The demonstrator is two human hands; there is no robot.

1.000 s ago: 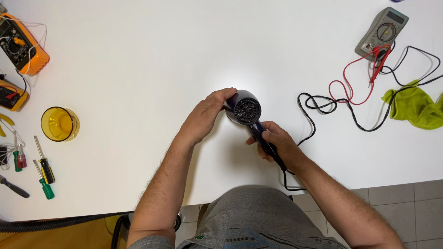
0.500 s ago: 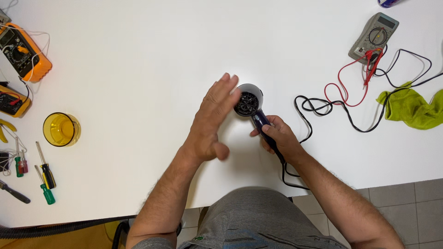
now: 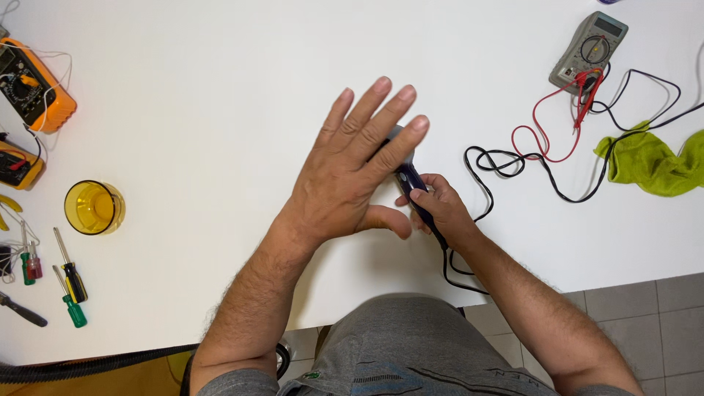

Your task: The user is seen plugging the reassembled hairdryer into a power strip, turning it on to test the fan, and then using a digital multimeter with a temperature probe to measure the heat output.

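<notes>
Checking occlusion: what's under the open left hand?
The left hand, fingers spread flat, covers the head of the dark hair dryer. Only a grey edge and the handle show, gripped by the right hand. The dryer's round front is hidden.

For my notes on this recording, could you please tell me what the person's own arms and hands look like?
Both are bare: the left hand and the right hand wear no gloves, and I can see no rings, watch or wristband. The forearms are hairy and uncovered right down to the frame's lower edge, so no sleeves show. The hands carry no markings or cables of their own.
</notes>
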